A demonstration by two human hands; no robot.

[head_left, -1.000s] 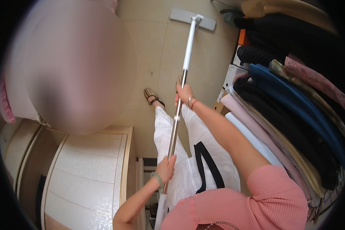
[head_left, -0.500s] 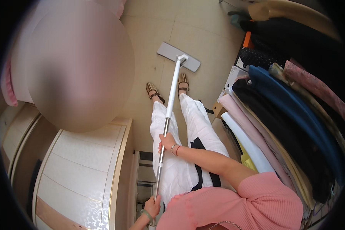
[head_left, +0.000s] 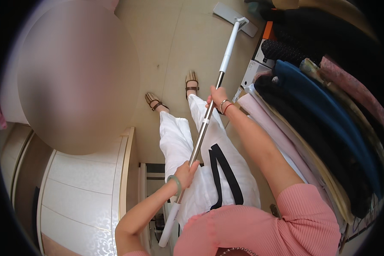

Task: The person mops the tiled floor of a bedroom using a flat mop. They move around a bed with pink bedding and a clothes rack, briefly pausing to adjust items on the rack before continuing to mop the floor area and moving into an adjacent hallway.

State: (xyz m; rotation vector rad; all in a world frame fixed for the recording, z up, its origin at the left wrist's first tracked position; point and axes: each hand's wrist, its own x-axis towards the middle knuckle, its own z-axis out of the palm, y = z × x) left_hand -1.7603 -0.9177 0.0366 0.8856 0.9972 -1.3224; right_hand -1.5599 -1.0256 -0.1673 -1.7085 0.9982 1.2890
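A flat mop (head_left: pixel 203 128) with a white and silver pole runs slantwise across my legs. Its grey rectangular head (head_left: pixel 226 13) rests on the tiled floor beyond my feet, near the clothes on the right. My right hand (head_left: pixel 217 96), with a bracelet and a red cord at the wrist, is closed round the silver middle of the pole. Lower down, my left hand (head_left: pixel 186 174), below a green bangle, wraps the pole just above its white grip end (head_left: pixel 170 226).
Hanging clothes (head_left: pixel 324 119) crowd the right side, with white boxes (head_left: pixel 256 72) beside them. On the left stands a pale patterned cabinet (head_left: pixel 81 183). A blurred round patch hides the upper left. My sandalled feet (head_left: pixel 192 83) stand on beige tiles (head_left: pixel 164 47).
The mop head has slid forward and to the right, toward the boxes. Both hands have moved forward with the pole, which now slants more to the right.
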